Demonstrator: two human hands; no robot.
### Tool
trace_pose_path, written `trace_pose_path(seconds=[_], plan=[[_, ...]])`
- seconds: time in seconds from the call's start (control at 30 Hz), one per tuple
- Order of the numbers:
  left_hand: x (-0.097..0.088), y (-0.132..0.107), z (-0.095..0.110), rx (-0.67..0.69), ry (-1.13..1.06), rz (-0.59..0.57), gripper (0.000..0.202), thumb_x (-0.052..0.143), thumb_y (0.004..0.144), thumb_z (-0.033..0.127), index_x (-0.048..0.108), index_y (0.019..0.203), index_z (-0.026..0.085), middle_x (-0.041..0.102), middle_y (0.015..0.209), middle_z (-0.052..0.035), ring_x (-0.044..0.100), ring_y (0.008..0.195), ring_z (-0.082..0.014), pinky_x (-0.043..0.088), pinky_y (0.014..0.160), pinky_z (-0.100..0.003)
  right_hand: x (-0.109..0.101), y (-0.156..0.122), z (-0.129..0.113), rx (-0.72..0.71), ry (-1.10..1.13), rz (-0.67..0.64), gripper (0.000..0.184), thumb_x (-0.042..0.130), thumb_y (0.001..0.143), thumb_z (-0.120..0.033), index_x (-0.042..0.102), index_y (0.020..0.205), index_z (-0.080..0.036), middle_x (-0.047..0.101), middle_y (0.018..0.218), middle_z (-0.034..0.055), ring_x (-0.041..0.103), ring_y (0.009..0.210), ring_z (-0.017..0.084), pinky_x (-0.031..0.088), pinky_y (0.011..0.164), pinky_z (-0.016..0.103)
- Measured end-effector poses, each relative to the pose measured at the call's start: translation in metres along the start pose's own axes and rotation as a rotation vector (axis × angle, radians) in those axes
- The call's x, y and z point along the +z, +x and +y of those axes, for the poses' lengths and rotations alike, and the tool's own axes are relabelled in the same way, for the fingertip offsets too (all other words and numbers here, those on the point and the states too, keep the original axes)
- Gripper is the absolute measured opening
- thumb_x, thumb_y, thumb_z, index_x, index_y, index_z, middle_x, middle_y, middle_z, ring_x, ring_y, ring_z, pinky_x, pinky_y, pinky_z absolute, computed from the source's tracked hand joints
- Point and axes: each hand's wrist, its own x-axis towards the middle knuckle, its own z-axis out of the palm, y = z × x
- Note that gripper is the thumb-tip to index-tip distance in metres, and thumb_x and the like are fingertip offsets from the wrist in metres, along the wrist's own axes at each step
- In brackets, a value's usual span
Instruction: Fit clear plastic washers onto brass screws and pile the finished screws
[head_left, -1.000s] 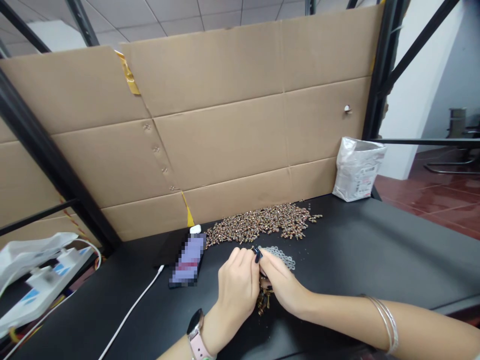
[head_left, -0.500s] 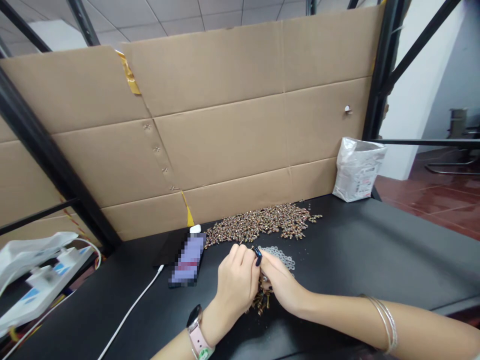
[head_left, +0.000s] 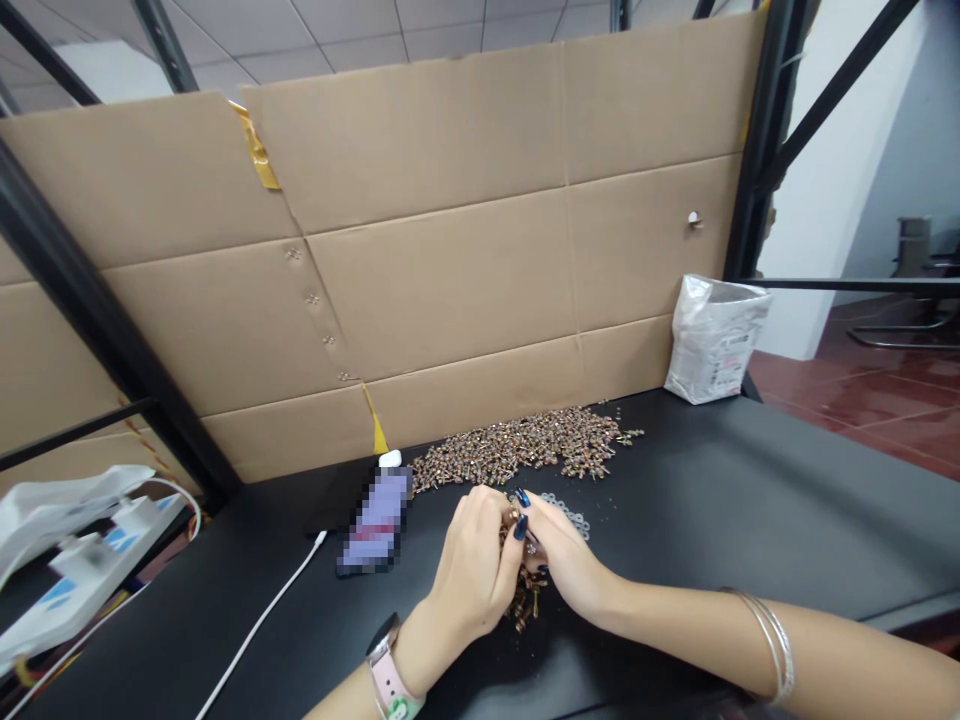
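Note:
My left hand (head_left: 471, 565) is closed, its thumb and fingertips pinching a small brass-coloured screw (head_left: 514, 513). Right beside it, my right hand (head_left: 568, 556) has thumb and fingers pressed together at the same spot; what they grip is mostly hidden, though something shiny shows under the fingers. Below both hands lies a small heap of brass-coloured screws (head_left: 529, 600), partly covered by them. Just behind the right hand, clear ring-shaped washers (head_left: 574, 518) are spread on the black table (head_left: 720, 510).
A long pile of small metal screws (head_left: 517, 447) runs along the cardboard wall (head_left: 450, 250). To the left lie a phone (head_left: 379, 520), a white cable (head_left: 262, 620) and a power strip (head_left: 97, 580). A white plastic bag (head_left: 716, 340) stands at the back right.
My left hand has turned slightly and its thumb has come down, so the screw between the fingertips now shows. My right fingertips have shifted a little; the piles look the same.

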Motion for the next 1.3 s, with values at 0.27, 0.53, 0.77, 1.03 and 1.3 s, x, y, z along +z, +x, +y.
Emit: trace_pose_path(seconds=[0.27,0.53,0.77,1.03,1.3], plan=[[0.008,0.001,-0.007,0.010,0.023,-0.007,0.025,0.024,0.094,0.018,0.039,0.073,0.019,0.045,0.074,-0.0021,0.041,0.070,-0.0162,0.037,0.069,-0.032,-0.001,0.000,0.000,0.007,-0.062,-0.037,0.034,0.043,0.084,-0.056,0.039,0.077,-0.022,0.033,0.067,-0.0032,0.029,0.055,0.011,0.028,0.048,0.024],[0.007,0.000,-0.007,0.031,0.176,0.036,0.021,0.026,0.091,0.019,0.043,0.079,0.019,0.048,0.079,-0.0052,0.041,0.073,-0.0188,0.035,0.068,-0.034,0.000,0.001,0.003,0.001,-0.076,-0.062,0.030,0.039,0.089,-0.048,0.036,0.073,-0.022,0.029,0.062,-0.0051,0.025,0.051,0.010,0.024,0.046,0.023],[0.009,-0.001,-0.007,-0.049,0.131,0.026,0.028,0.024,0.093,0.020,0.035,0.067,0.020,0.045,0.068,-0.0018,0.039,0.067,-0.0168,0.032,0.064,-0.032,-0.003,0.003,0.007,0.000,-0.126,-0.018,0.029,0.040,0.088,-0.045,0.035,0.071,-0.022,0.032,0.063,-0.0043,0.030,0.053,0.011,0.028,0.049,0.024],[0.011,-0.001,-0.005,-0.011,0.105,0.026,0.022,0.024,0.093,0.020,0.039,0.077,0.019,0.047,0.078,-0.0039,0.040,0.073,-0.0177,0.034,0.069,-0.033,-0.001,0.003,0.000,0.023,-0.029,-0.069,0.032,0.040,0.087,-0.050,0.035,0.072,-0.022,0.027,0.061,-0.0052,0.023,0.050,0.010,0.021,0.044,0.023],[0.010,-0.001,-0.003,-0.056,0.087,0.048,0.025,0.025,0.094,0.020,0.036,0.071,0.020,0.044,0.071,-0.0015,0.040,0.069,-0.0166,0.032,0.065,-0.031,-0.001,0.002,-0.001,0.010,-0.027,-0.055,0.034,0.044,0.087,-0.050,0.035,0.071,-0.021,0.030,0.062,-0.0054,0.026,0.052,0.009,0.024,0.046,0.022]])
